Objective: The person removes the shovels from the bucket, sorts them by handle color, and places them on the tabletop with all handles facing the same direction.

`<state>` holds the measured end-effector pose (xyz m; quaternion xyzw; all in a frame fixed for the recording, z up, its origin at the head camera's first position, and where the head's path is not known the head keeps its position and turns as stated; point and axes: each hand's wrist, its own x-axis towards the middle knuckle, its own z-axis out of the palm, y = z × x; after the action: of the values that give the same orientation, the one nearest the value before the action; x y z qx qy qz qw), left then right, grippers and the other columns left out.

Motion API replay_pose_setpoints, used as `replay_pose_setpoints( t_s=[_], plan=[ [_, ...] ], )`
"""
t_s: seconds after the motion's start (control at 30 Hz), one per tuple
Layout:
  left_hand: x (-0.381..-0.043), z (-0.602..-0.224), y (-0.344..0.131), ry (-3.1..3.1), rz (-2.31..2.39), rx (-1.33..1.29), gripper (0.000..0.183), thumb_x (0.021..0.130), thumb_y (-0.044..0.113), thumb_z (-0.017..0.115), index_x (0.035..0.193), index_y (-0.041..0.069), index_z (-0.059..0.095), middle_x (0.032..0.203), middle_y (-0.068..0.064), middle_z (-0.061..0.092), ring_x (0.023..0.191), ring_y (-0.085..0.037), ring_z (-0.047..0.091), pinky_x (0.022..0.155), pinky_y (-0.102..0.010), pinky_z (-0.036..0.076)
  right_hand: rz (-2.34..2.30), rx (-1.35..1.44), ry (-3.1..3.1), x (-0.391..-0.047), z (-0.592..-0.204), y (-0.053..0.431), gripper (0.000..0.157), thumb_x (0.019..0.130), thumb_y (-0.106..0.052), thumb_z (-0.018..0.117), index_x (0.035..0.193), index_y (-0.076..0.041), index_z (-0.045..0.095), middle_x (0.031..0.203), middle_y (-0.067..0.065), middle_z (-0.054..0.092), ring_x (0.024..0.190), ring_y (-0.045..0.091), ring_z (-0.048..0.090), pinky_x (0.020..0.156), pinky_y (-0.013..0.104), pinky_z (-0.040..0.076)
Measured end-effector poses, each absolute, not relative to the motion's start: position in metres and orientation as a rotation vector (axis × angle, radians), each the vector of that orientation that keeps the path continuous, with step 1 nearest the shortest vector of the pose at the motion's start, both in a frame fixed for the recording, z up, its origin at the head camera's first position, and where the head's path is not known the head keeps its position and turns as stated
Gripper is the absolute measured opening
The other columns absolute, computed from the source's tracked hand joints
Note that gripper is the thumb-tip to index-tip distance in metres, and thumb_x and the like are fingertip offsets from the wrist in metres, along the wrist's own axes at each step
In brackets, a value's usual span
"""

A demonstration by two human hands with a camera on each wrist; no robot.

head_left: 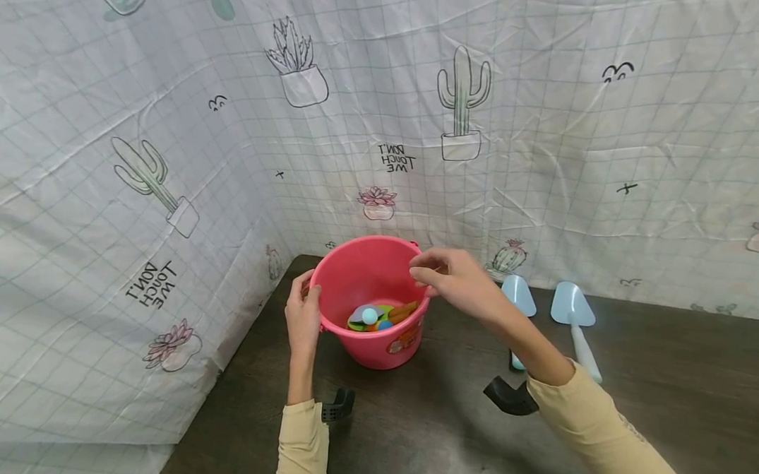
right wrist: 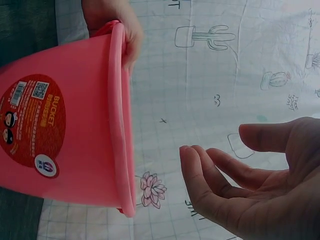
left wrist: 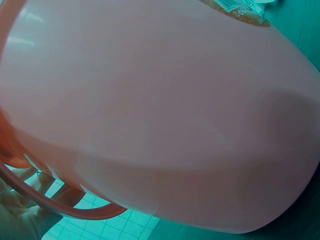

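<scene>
Near the frame's centre I see the left hand [head_left: 303,315] grip the rim of a pink bucket [head_left: 367,348], with coloured items [head_left: 371,316] inside. The right hand [head_left: 457,281] hovers by its right edge, fingers bent. I make out two scoops [head_left: 571,305] right of centre on the dark table [head_left: 435,430]; printed cloth [head_left: 374,74] fills the top.

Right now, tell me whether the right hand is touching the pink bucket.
Apart: the right wrist view shows patterned cloth in a plain gap between the right hand and the pink bucket.
</scene>
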<state>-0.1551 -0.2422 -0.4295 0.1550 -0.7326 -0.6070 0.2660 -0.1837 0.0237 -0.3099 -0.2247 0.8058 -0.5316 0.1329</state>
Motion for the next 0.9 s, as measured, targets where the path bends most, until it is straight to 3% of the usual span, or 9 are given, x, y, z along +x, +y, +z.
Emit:
replay_pose_setpoints(
  t_s=[0.37, 0.67, 0.9],
  plan=[
    [-0.156, -0.430, -0.241, -1.971, -1.636, 0.411, 0.037, 0.103, 0.009, 0.053, 0.140, 0.004, 0.060, 0.131, -0.018, 0.065, 0.110, -0.037, 0.065, 0.092, -0.055, 0.056, -1.573, -0.653, 2.286, -0.189, -0.318, 0.010, 0.034, 0.102, -0.015, 0.063, 0.127, 0.008, 0.064, 0.116, 0.021, 0.069, 0.102, 0.032, 0.071, 0.088, 0.044, 0.059],
    [-0.157, -0.431, -0.240, -1.977, -1.622, 0.412, 0.037, 0.104, 0.009, 0.053, 0.140, 0.004, 0.059, 0.132, -0.019, 0.065, 0.114, -0.036, 0.063, 0.095, -0.054, 0.054, -1.558, -0.659, 2.229, -0.195, -0.323, -0.006, 0.035, 0.102, -0.016, 0.062, 0.128, 0.008, 0.063, 0.119, 0.022, 0.068, 0.099, 0.031, 0.072, 0.084, 0.038, 0.060],
    [-0.157, -0.431, -0.238, -1.974, -1.587, 0.406, 0.037, 0.102, 0.009, 0.052, 0.138, 0.004, 0.060, 0.128, -0.018, 0.066, 0.110, -0.035, 0.064, 0.089, -0.048, 0.058, -1.525, -0.673, 2.242, -0.197, -0.327, -0.015, 0.032, 0.101, -0.016, 0.064, 0.123, 0.006, 0.066, 0.116, 0.019, 0.068, 0.095, 0.028, 0.072, 0.082, 0.038, 0.061]
  ],
)
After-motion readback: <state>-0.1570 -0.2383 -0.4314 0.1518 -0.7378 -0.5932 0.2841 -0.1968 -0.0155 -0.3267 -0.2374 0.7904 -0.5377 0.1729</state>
